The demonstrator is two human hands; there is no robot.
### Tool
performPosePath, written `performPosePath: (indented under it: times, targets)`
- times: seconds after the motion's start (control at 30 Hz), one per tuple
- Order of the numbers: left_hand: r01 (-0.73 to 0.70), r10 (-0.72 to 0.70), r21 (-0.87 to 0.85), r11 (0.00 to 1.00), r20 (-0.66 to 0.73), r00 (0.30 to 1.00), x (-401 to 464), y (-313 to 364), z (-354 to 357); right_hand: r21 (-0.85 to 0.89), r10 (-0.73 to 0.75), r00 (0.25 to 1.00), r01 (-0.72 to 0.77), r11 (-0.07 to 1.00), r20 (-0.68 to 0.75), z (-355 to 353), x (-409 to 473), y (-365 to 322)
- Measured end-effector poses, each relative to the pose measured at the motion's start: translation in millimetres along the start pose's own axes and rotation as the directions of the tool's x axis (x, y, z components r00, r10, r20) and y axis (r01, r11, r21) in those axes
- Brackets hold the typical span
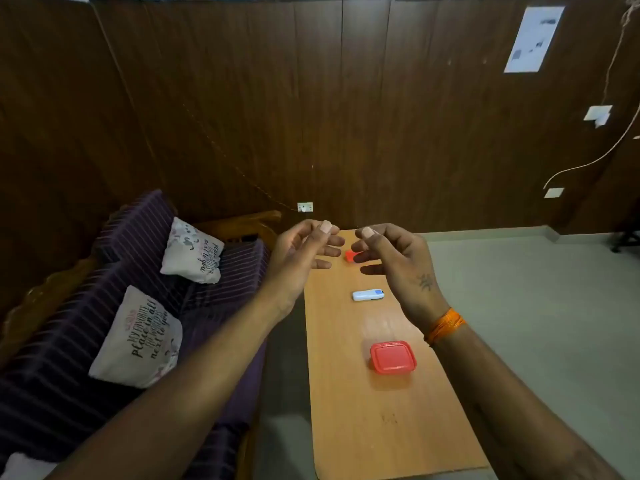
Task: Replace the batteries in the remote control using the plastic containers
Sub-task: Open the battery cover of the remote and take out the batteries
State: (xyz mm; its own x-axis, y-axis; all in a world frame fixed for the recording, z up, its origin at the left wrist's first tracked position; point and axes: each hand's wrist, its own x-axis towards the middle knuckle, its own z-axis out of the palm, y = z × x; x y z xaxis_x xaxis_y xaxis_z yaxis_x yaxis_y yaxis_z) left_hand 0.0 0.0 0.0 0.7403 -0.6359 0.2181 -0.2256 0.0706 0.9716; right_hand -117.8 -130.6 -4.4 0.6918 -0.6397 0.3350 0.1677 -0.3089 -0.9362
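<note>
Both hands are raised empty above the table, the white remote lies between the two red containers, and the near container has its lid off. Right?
Not quite. The head view shows the near red container with its lid on. The rest holds: left hand and right hand are raised empty above the table, and the white remote lies between it and the far red container.

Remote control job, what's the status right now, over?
Left hand and right hand raised, open, empty. Remote control untouched on table. Red-lidded container closed; second red container partly hidden behind fingers. Nothing blocking.

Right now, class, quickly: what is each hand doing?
Left hand: open, fingers loosely curled, holding nothing.
Right hand: open, fingers loosely curled, holding nothing.
</note>
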Motion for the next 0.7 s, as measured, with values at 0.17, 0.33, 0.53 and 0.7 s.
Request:
performPosePath:
  times: [0.17,0.33,0.53,0.7]
  targets:
    - [0.021,-0.021,-0.014,1.000,-0.024,0.999,42.7,-19.6,12.3,-0.043,0.052,0.998,-0.052,0.998,-0.023,-12.6,33.1,27.0]
    - [0.048,-0.048,0.003,0.999,0.020,0.999,85.5,-44.3,28.1,-0.050,0.083,0.995,-0.086,0.995,-0.055,-25.0,64.7,55.8]
    - [0.060,-0.061,0.010,0.998,0.133,0.989,154.0,-78.3,40.9,-0.075,0.106,0.982,-0.119,0.990,-0.157,-24.1,109.8,92.9]
    - [0.076,-0.070,-0.009,0.997,0.296,0.953,227.3,-105.2,44.8,-0.066,0.140,0.946,-0.166,0.984,-0.291,-7.2,161.4,117.8]
